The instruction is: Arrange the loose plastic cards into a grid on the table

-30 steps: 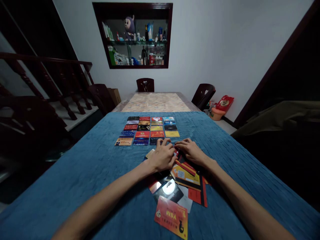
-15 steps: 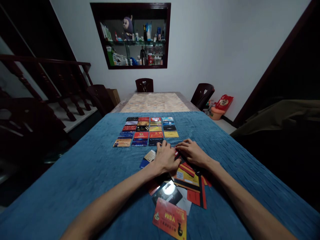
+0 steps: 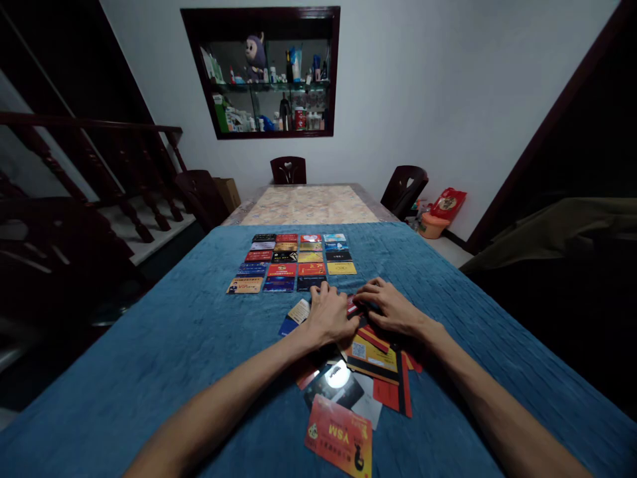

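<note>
My left hand (image 3: 328, 313) lies palm down on the far end of a loose pile of cards (image 3: 371, 355) on the blue cloth (image 3: 164, 345). My right hand (image 3: 393, 309) sits beside it, fingertips pinching the edge of a small red card (image 3: 353, 307) between the two hands. What the left fingers grip is hidden under the hand. Just beyond the hands lies a neat grid of cards (image 3: 294, 262) in rows. A beige-and-blue card (image 3: 295, 315) lies apart, left of my left hand. An orange card (image 3: 340, 439) lies nearest to me.
Beyond the blue cloth the table top (image 3: 308, 202) shows a marbled pattern, with dark chairs (image 3: 404, 189) around it. A stair railing (image 3: 99, 172) runs along the left. A wall cabinet (image 3: 269, 73) holds bottles and a toy. A red bag (image 3: 448, 202) is on the floor at right.
Both hands have drawn back slightly toward me over the pile, and the beige-and-blue card at the left has come fully into sight. The card grid is unchanged.
</note>
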Available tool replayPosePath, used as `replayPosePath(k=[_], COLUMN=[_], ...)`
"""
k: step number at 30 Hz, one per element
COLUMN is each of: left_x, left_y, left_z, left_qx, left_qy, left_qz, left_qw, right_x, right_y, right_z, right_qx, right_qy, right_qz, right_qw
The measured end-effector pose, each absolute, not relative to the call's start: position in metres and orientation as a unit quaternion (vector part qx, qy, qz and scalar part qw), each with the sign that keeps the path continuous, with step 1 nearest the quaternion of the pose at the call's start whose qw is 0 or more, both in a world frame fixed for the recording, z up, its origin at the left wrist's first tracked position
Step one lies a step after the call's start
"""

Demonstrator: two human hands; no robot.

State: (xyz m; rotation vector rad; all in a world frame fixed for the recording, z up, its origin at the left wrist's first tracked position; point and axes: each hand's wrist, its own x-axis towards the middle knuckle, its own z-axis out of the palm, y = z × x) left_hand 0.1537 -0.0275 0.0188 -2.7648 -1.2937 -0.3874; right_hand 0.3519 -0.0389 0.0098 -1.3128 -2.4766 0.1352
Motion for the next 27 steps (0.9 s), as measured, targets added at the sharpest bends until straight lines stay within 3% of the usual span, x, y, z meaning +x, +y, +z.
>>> replayPosePath(k=[11, 17, 27], left_x=[0.152, 0.147, 0.133], left_y=[-0.028, -0.021, 0.009], left_z=[0.028, 0.044, 0.040], left_qx=[-0.937, -0.947, -0.937], left_qy=[-0.330, -0.313, -0.295], left_qz=[-0.089, -0.068, -0.170], left_qw=[0.068, 0.027, -0.076], right_x=[0.352, 0.353, 0.356], right_y=[-0.044, -0.042, -0.034], right_z=[0.014, 0.011, 0.000], right_qx=[-0.469, -0.460, -0.468], right_qy=[-0.863, -0.863, -0.835], right_qz=[0.088, 0.064, 0.064], right_qw=[0.166, 0.198, 0.282])
